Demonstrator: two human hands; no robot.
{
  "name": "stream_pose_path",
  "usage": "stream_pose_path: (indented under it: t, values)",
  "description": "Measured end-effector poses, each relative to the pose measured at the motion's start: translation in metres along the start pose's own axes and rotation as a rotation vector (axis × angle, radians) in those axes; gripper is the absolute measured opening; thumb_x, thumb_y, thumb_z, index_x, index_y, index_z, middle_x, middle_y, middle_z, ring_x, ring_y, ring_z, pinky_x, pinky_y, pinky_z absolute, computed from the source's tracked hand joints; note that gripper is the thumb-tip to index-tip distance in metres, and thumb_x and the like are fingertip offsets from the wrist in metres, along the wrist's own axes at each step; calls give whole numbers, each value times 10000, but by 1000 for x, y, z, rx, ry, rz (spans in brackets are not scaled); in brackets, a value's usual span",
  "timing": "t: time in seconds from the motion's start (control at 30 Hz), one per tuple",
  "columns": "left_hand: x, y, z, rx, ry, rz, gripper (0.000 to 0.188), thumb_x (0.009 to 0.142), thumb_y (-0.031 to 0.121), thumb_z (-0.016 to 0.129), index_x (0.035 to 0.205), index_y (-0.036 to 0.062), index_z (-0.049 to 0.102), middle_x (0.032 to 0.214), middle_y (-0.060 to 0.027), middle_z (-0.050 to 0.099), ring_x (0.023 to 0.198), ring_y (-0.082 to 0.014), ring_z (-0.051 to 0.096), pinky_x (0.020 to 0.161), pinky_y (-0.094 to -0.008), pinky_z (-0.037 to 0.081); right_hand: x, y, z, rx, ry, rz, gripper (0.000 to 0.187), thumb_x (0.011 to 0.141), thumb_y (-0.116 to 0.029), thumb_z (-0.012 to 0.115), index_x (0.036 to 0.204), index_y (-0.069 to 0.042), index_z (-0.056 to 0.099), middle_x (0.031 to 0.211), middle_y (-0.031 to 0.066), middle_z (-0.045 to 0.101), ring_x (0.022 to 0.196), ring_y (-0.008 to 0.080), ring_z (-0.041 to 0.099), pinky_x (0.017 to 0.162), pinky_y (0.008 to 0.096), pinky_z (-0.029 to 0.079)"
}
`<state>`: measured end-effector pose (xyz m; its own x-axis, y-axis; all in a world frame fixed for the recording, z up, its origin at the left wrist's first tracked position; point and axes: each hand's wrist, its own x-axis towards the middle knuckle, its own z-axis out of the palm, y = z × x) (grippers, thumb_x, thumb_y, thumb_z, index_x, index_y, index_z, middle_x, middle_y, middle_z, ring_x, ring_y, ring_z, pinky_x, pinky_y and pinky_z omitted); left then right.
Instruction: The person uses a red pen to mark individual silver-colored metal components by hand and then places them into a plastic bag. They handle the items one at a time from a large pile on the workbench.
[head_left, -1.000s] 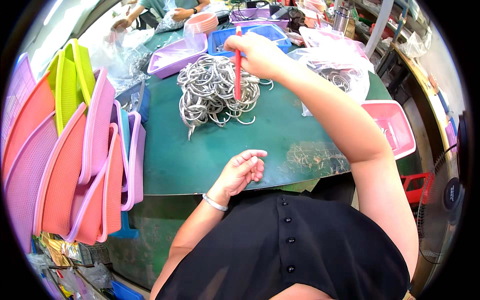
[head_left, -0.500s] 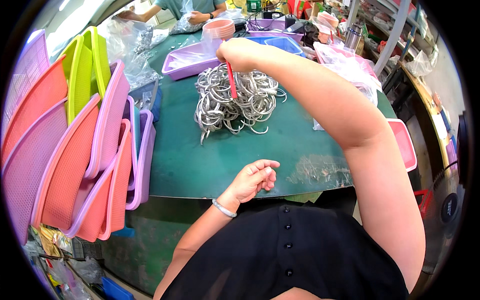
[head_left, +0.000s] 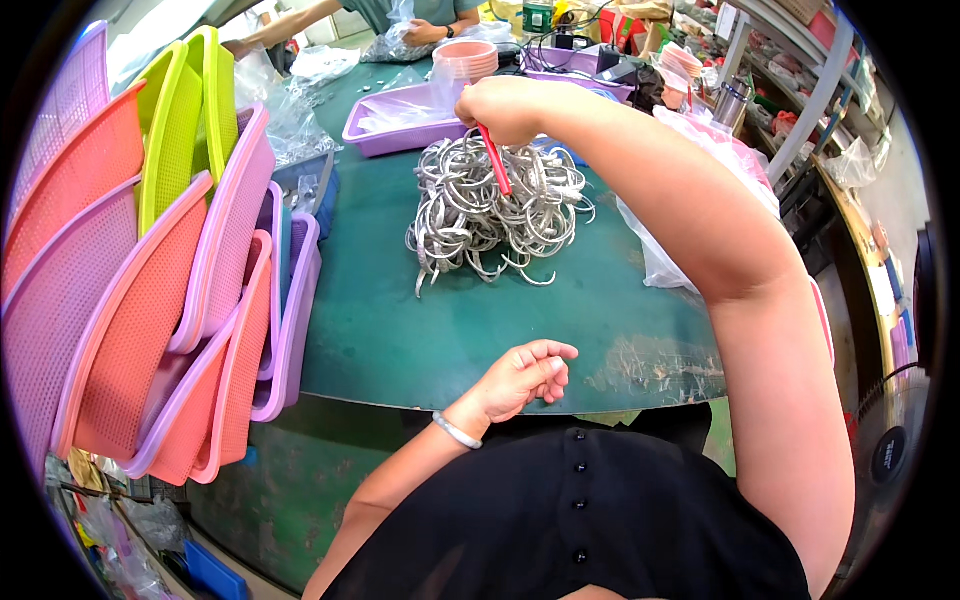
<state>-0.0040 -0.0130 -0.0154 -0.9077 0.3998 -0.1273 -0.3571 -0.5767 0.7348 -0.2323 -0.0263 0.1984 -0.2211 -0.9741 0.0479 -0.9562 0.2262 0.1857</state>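
Right hand (head_left: 500, 108), on my remote feed, grips a red stick (head_left: 497, 165) over a tangled pile of silvery curved pieces (head_left: 500, 218) on the table; the left hand (head_left: 520, 383), near the close edge, is loosely curled, and I cannot tell whether it holds anything. Largest of my containers, perforated baskets (head_left: 130, 380) stand nested at left; a lilac tray (head_left: 400, 143) holds clear plastic (head_left: 400, 117). Beneath the pile, I see a scuffed green tabletop (head_left: 460, 330); grey shelving (head_left: 815, 110) stands beyond.
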Motion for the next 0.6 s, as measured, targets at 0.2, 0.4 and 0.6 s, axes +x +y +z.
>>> stream_pose_path:
  t: [0.2, 0.4, 0.6]
  values:
    - [-1, 2, 2, 27, 10, 7, 262, 895, 156, 483, 1119, 19, 490, 800, -1, 551, 675, -68, 532, 613, -209, 459, -5, -6, -18, 22, -26, 13, 192, 615, 40, 543, 797, -4, 587, 744, 185, 591, 773, 345, 575, 659, 402, 448]
    - [2, 5, 4, 64, 32, 3, 272, 891, 152, 484, 1127, 16, 486, 797, 1, 548, 676, -73, 530, 613, -216, 459, -18, -4, -9, 57, 26, 4, 210, 648, 27, 523, 848, -9, 571, 776, 173, 587, 806, 345, 560, 680, 407, 433]
    - [-1, -1, 1, 33, 3, 20, 263, 898, 149, 477, 1123, 13, 491, 817, -23, 556, 692, -85, 533, 632, -220, 455, -61, -22, 1, 176, 96, 27, 182, 680, 16, 511, 855, -9, 554, 743, 200, 571, 751, 384, 548, 631, 426, 422]
